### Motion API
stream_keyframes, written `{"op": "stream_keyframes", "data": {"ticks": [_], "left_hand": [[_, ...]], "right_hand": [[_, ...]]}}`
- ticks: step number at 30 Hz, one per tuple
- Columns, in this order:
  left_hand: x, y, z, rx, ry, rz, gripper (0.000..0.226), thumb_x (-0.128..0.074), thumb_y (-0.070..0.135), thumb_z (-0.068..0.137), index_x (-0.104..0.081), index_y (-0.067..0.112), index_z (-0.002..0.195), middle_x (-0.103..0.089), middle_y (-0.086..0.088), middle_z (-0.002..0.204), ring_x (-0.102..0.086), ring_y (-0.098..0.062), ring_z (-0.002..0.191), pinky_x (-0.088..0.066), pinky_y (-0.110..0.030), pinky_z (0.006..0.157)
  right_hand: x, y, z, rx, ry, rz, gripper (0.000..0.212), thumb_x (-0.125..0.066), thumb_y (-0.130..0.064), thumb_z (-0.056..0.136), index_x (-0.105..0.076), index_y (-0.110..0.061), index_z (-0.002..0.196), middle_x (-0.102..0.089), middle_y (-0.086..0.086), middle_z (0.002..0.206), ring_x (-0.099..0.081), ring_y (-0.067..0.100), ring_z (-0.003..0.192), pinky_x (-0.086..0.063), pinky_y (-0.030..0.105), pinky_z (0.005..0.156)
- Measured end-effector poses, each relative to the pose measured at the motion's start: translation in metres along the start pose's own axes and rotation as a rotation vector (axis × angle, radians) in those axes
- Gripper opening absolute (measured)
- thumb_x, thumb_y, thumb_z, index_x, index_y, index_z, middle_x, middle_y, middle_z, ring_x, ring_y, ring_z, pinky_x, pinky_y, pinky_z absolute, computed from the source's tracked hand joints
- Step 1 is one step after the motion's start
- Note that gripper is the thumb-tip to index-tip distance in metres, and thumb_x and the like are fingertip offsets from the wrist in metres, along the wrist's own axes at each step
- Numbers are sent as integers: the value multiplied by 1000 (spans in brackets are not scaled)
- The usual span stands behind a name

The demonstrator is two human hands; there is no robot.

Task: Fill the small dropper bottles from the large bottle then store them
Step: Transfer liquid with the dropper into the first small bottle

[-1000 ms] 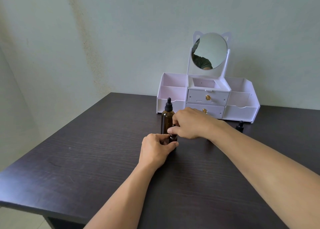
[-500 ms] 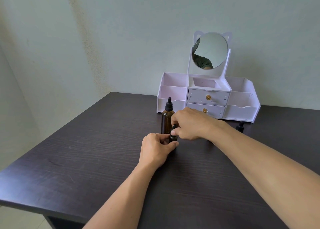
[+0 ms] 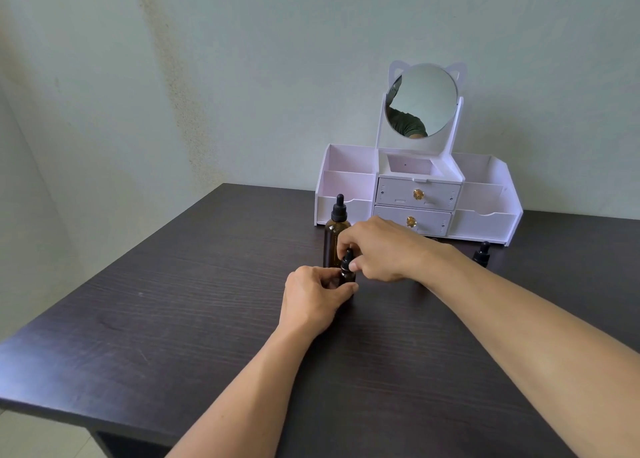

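A small dark dropper bottle (image 3: 347, 273) stands on the dark table (image 3: 194, 305). My left hand (image 3: 313, 298) grips its body from the near side. My right hand (image 3: 377, 248) pinches its black dropper cap from the right. Just behind it stands the large amber bottle (image 3: 333, 241) with a black dropper top, upright and closed. A second small dropper bottle (image 3: 481, 254) stands alone at the right, in front of the organiser. The white organiser (image 3: 485, 222) with open side compartments sits at the back.
The organiser carries two closed drawers with gold knobs (image 3: 418, 194) and a round cat-eared mirror (image 3: 421, 101). A pale wall runs close behind it and along the left. The table's front edge (image 3: 69, 419) lies near me.
My right hand's fingers have shifted slightly on the small bottle's cap, showing more of the cap. My left hand and the bottles stay where they were.
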State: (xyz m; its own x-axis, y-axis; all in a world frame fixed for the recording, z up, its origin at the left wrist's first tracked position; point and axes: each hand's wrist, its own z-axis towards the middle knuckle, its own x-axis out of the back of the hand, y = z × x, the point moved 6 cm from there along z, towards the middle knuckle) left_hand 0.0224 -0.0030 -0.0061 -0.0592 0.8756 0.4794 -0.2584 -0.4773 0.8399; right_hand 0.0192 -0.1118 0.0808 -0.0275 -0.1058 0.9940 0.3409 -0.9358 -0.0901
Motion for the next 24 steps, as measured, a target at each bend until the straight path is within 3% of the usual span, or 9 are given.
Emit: {"op": "stream_keyframes", "data": {"ticks": [7, 11, 18, 21, 24], "left_hand": [[-2, -1, 2, 4, 18, 17, 21, -78, 34, 78, -77, 16, 89, -64, -3, 64, -49, -9, 54, -51, -37, 63], [-3, -2, 3, 14, 20, 36, 18, -78, 33, 78, -76, 16, 85, -68, -6, 67, -52, -11, 55, -53, -41, 65], [-3, -2, 2, 37, 5, 22, 19, -78, 35, 78, -76, 23, 92, -66, 2, 64, -57, -8, 55, -56, -34, 63], [-2, -2, 1, 32, 7, 17, 18, -78, 37, 78, -77, 22, 88, -63, 2, 60, -52, -7, 52, -52, -29, 58], [-1, 2, -1, 6, -1, 29, 19, -77, 35, 79, -75, 21, 91, -65, -1, 66, -53, -8, 57, -52, -30, 62]], "right_hand": [[-5, -6, -3, 4, 47, -186, 20, -52, -37, 93, -49, -17, 92, -53, 2, 91, -49, 23, 81, -38, 35, 68], [-9, -9, -2, 15, 58, -235, 21, -45, -37, 96, -41, -19, 86, -58, 5, 98, -46, 24, 79, -36, 36, 68], [-9, -7, -3, 13, 71, -152, 21, -45, -36, 95, -44, -19, 84, -50, 0, 83, -47, 22, 78, -35, 32, 66], [-10, 1, -6, -40, 86, -35, 28, -48, -44, 94, -49, -20, 80, -51, -3, 76, -51, 21, 74, -37, 33, 60], [-22, 20, -18, -96, 105, 157, 36, -38, -44, 98, -51, -21, 73, -56, -3, 78, -55, 19, 76, -42, 37, 67]]}}
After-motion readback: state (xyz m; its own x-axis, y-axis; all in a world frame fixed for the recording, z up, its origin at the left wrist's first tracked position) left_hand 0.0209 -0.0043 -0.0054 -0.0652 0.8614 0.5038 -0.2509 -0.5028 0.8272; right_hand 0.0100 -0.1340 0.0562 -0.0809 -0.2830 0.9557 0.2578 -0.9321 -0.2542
